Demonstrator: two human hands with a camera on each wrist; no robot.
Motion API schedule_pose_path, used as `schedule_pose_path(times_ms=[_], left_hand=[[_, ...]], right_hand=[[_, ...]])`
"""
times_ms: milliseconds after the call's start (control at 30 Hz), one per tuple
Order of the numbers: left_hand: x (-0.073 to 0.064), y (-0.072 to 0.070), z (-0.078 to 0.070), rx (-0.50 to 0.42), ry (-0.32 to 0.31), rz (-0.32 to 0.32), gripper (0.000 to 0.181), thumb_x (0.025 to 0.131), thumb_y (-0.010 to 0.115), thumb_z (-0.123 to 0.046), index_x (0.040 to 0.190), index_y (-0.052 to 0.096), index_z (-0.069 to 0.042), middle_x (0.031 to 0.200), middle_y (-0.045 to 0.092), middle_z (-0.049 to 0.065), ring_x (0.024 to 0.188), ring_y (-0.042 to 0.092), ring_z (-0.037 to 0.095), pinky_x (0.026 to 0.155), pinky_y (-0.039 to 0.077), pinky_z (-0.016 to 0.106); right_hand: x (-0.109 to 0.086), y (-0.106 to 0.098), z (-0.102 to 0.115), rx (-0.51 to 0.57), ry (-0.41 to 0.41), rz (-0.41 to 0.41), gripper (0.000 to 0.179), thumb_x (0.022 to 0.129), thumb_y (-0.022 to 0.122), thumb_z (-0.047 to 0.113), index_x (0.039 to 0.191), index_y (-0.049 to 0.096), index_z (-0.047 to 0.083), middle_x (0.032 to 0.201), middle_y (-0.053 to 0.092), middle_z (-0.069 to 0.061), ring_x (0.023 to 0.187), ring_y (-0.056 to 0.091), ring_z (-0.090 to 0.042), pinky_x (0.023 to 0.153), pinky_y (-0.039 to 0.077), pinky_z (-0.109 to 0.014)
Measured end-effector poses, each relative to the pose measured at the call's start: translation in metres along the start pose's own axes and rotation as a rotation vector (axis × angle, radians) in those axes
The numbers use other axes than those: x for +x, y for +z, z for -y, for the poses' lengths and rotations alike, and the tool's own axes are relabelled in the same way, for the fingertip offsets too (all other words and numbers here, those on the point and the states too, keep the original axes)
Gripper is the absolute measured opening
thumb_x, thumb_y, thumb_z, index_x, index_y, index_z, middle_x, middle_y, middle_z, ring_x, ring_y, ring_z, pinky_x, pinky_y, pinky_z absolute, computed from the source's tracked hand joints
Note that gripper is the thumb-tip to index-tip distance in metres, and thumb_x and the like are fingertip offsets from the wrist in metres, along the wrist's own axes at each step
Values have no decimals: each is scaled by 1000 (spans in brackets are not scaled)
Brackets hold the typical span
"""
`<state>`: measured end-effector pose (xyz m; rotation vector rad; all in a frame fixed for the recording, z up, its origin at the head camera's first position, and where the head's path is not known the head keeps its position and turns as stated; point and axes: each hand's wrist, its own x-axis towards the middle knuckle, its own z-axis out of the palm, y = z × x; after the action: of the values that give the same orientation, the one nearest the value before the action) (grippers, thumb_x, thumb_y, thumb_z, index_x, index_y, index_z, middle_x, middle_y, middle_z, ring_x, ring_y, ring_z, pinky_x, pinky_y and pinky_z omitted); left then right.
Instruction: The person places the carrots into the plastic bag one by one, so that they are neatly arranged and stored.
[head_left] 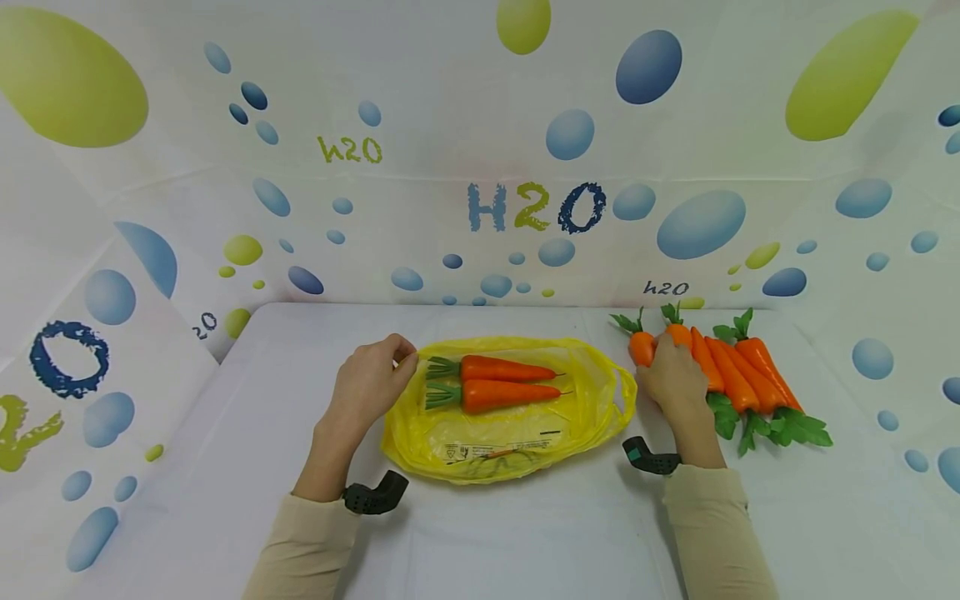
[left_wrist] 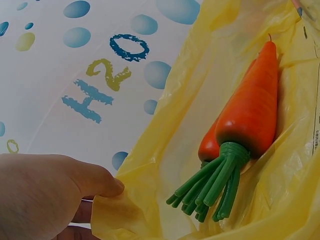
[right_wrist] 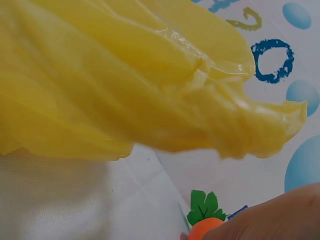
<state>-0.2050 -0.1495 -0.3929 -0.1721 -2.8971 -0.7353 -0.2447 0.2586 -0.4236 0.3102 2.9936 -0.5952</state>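
A yellow plastic bag [head_left: 480, 467] lies spread open on the table, its mouth facing up. Two orange carrots [head_left: 510, 397] with bundled green stalks rest inside it, side by side. My left hand [head_left: 373, 379] pinches the bag's left edge between thumb and fingers, as the left wrist view also shows. Over at the right, my right hand [head_left: 675, 379] grips a leafy-topped carrot [head_left: 642, 347] at the left end of a row of carrots [head_left: 735, 379]. In the right wrist view this carrot's top [right_wrist: 206, 229] shows between thumb and fingers; the rest is hidden.
Several carrots in the row point opposite ways, with green leaves [head_left: 798, 427] at the near end. A bag handle loop [head_left: 626, 392] sticks out toward my right hand. The white table [head_left: 525, 542] meets a patterned backdrop [head_left: 427, 225] behind.
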Motion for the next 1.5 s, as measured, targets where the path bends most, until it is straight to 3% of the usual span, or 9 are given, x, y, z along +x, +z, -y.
schedule_pose_path(times_ms=[533,933,1500], left_hand=[[0,0,0,-4,-9,8,27,101,56,-27,113,67,-6,106,75,11,84,66,25,76,59,39],[0,0,0,0,-17,11,27,100,56,-26,113,67,-6,106,74,12,83,66,24,75,59,38],[1,0,1,-5,-16,17,27,101,56,-27,114,67,-6,106,75,11,85,66,25,77,59,39]], right_hand=[[3,0,-1,-15,4,37,64,91,60,17,143,32,-8,117,54,-31,91,54,-45,91,49,-64],[2,0,0,-2,3,13,63,92,61,20,141,33,-8,108,56,-28,85,55,-41,83,52,-57],[2,0,1,32,-8,-18,67,95,62,29,143,32,-7,114,57,-30,89,55,-42,90,52,-61]])
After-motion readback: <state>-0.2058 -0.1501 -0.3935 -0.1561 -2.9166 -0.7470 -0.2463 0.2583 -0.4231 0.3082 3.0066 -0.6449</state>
